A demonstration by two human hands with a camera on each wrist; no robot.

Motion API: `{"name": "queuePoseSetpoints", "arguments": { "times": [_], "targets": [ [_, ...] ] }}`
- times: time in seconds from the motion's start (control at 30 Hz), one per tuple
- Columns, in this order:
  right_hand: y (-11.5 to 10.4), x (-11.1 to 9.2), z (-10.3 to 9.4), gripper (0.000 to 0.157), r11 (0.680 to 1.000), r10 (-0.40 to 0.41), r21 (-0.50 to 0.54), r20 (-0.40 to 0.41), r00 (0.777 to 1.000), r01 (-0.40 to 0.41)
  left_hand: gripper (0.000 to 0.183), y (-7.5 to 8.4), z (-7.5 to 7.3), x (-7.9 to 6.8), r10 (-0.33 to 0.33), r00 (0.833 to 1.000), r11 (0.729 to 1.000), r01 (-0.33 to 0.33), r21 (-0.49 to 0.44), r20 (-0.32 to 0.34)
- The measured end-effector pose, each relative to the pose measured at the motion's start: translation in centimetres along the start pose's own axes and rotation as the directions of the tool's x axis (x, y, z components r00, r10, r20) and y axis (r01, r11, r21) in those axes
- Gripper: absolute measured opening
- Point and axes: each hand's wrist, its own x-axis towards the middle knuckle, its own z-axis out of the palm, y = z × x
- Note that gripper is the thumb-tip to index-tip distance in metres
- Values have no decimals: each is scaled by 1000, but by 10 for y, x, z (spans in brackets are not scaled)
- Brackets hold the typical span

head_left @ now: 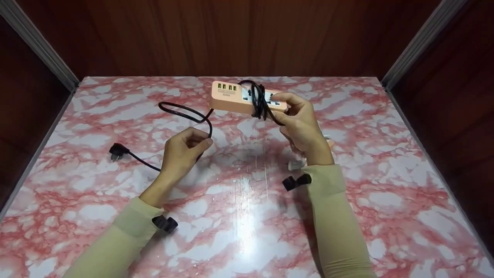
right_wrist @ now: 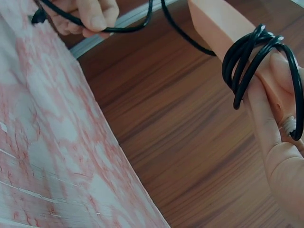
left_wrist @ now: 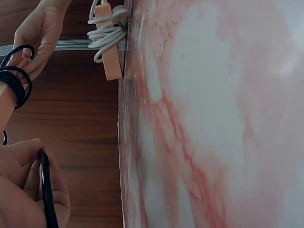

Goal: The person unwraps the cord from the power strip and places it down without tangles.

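Observation:
A peach power strip (head_left: 231,103) with a row of USB ports is held up over the table by my right hand (head_left: 303,121), which grips its right end. Several turns of its black cord (head_left: 259,101) wrap round the strip's middle. Lower and to the left, my left hand (head_left: 183,150) pinches the cord between thumb and fingers. A loose loop of cord stands out above that hand. The cord's free end runs left to a black plug (head_left: 118,150). In the right wrist view the power strip (right_wrist: 223,21) and its wrapped cord (right_wrist: 242,61) show close up.
Behind my right wrist, a second peach power strip (left_wrist: 112,64) wound with white cord (left_wrist: 105,38) lies on the table, mostly hidden in the head view. The marbled red and white tabletop (head_left: 216,231) is bounded by dark wood panels (head_left: 247,38) at back and sides.

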Motion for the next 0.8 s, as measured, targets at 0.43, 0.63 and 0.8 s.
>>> {"name": "queuePoseSetpoints", "arguments": {
  "times": [0.43, 0.63, 0.8],
  "targets": [
    [-1, 0, -1, 30, 996, 25, 88, -20, 1000, -23, 14, 3, -27, 15, 192, 972, 975, -174, 135, -132],
    [-1, 1, -1, 34, 999, 29, 45, -47, 998, -27, 10, 6, -43, 26, 255, 953, 960, -229, 161, -164],
    [0, 1, -1, 35, 998, 43, 47, -40, 998, -41, 13, 12, -60, 35, 330, 927, 931, -289, 222, -178]
  ]
}}
